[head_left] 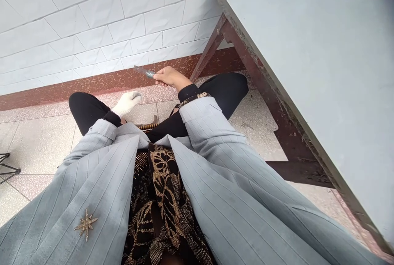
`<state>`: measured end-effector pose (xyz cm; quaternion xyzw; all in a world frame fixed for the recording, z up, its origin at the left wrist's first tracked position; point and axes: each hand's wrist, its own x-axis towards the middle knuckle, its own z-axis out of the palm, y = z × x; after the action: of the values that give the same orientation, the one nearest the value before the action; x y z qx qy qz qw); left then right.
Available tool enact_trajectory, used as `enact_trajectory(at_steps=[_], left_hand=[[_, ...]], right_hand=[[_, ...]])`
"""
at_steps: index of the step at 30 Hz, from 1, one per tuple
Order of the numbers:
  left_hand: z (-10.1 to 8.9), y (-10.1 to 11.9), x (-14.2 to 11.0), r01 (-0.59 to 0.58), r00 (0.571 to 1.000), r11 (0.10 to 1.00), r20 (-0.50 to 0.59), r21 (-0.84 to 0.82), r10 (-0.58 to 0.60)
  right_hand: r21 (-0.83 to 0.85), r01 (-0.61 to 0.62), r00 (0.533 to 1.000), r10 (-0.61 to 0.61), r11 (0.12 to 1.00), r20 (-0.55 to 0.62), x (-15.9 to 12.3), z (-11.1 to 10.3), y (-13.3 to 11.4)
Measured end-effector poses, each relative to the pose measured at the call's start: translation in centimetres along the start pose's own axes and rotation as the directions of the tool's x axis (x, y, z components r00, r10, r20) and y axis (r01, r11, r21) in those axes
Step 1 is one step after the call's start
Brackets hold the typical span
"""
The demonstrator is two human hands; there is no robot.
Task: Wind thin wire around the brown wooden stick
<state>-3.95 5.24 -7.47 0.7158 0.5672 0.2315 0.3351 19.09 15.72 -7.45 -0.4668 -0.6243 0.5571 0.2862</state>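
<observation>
My right hand (168, 77) is bare and closed on one end of a narrow flat strip wound with silvery wire (149, 74). The strip's bare end points left, toward the wall. My left hand (127, 102) wears a white knit glove and is held lower and to the left, apart from the strip. Its fingers are curled in; anything inside them is hidden. Below and between my hands, close to my lap, lies a dark thing with a gold-striped row (147, 127), beside a thin curved brown piece (155, 120). My legs and jacket partly cover it.
A pale-topped table (308, 51) with dark red wooden legs (212, 43) stands close on my right. White wall tiles (132, 6) with a reddish skirting (101, 82) rise ahead. Thin black metal legs (9, 169) stand on the speckled floor (43, 141) at left.
</observation>
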Motion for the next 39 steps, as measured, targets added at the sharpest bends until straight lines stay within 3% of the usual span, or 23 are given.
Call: enact_trajectory(at_steps=[3,6,10,14,17,21,24,29,31,33,36,39], left_hand=[[0.0,0.6,0.1,-0.055,0.998,0.923,-0.002,0.38,0.06],[0.1,1.0,0.0,-0.074,0.997,0.818,0.034,0.57,0.066],[-0.1,1.4,0.0,-0.1,0.995,0.746,0.066,0.659,0.075],[-0.5,1.9,0.2,-0.131,0.991,0.785,0.097,0.605,0.091],[-0.8,2.3,0.5,-0.135,0.991,0.833,0.078,0.537,0.111],[-1.5,2.7,1.0,-0.162,0.986,0.86,0.05,0.483,0.157],[-2.1,2.5,1.5,-0.149,0.988,0.9,0.02,0.41,0.155],[-2.4,1.4,1.5,-0.105,0.992,0.974,-0.044,0.2,0.116],[-1.8,0.6,1.3,-0.07,0.997,0.995,-0.037,0.066,0.073],[-0.8,-0.3,0.9,-0.006,1.0,0.995,-0.011,-0.101,0.005],[0.7,-1.5,0.4,0.069,0.997,0.947,0.065,-0.313,-0.051],[1.4,-1.8,0.0,0.057,0.986,0.947,0.164,-0.317,-0.004]], right_hand=[[-0.265,-0.06,0.996,0.04,0.962,-0.081,0.1,0.4,0.0],[-0.508,-0.079,0.995,0.036,0.858,-0.094,0.0,0.7,-0.2],[-0.733,-0.061,0.994,0.106,0.677,0.015,-0.5,1.1,-0.5],[-0.816,-0.039,0.963,0.239,0.577,0.124,-1.2,1.5,-1.0],[-0.782,-0.078,0.897,0.386,0.618,0.216,-1.6,1.5,-1.1],[-0.658,-0.101,0.76,0.485,0.746,0.432,-1.8,1.0,-0.8],[-0.539,-0.101,0.7,0.445,0.836,0.558,-1.8,0.6,-0.8],[-0.395,-0.047,0.673,0.321,0.918,0.666,-2.5,-0.4,-1.6],[-0.282,0.014,0.705,0.191,0.959,0.683,-2.8,-0.8,-1.9],[-0.112,0.067,0.787,0.016,0.991,0.616,-2.8,-1.1,-1.9],[0.097,0.124,0.922,-0.15,0.988,0.357,-2.3,-0.9,-1.4],[0.12,0.108,0.986,-0.122,0.987,0.117,-1.3,-0.3,-0.7]])
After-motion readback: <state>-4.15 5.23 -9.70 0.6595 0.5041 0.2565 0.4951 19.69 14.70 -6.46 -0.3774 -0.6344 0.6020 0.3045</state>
